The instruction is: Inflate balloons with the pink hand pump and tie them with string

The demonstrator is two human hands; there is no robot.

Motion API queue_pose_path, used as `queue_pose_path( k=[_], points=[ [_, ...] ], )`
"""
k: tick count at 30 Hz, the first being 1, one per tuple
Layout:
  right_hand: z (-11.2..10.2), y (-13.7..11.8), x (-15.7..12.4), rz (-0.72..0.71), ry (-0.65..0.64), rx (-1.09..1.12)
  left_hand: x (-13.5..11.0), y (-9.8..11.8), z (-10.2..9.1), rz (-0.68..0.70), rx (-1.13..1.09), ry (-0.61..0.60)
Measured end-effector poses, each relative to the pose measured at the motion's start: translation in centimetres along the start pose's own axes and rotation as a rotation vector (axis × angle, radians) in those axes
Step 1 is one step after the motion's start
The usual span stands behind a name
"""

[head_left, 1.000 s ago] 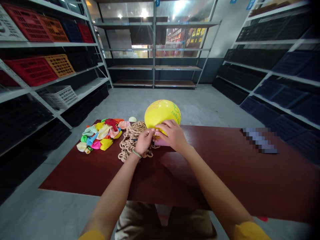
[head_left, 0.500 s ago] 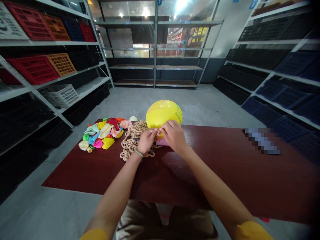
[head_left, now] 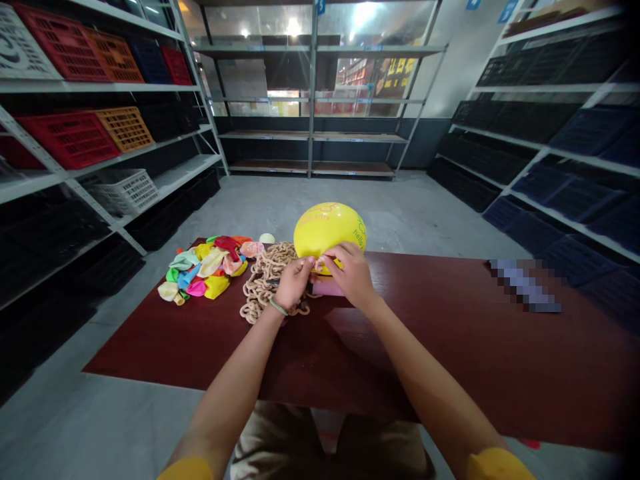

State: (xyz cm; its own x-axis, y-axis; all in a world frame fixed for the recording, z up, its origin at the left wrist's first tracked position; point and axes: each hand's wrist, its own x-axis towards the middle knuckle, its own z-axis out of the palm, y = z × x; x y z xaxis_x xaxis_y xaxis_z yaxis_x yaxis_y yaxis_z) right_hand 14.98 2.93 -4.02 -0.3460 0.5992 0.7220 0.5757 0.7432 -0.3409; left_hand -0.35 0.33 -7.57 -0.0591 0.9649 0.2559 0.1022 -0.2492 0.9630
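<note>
An inflated yellow balloon with printed lettering rests at the far edge of the dark red table. My left hand and my right hand meet at its near underside, fingers pinched together on the balloon's neck. A pink object lies on the table just under my right hand. A heap of beige chain-like links lies beside my left hand.
A pile of uninflated balloons in several colours lies at the table's far left. A blurred-out object sits at the right. Metal shelving with plastic crates lines the left, back and right walls.
The balloon has turned slightly so its lettering sits further right. Both hands stay pinched at its neck with only small finger shifts.
</note>
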Motion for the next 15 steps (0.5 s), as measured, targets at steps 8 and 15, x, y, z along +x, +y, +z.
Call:
queue_pose_path(
  k=[8,15],
  points=[
    [-0.22,0.08,-0.14,-0.065,-0.035,0.069,0.23,0.5,0.06,0.034,-0.168,0.073],
    [0.14,0.17,-0.17,-0.095,-0.056,0.055,0.14,0.62,0.3,0.009,-0.253,0.076]
  ],
)
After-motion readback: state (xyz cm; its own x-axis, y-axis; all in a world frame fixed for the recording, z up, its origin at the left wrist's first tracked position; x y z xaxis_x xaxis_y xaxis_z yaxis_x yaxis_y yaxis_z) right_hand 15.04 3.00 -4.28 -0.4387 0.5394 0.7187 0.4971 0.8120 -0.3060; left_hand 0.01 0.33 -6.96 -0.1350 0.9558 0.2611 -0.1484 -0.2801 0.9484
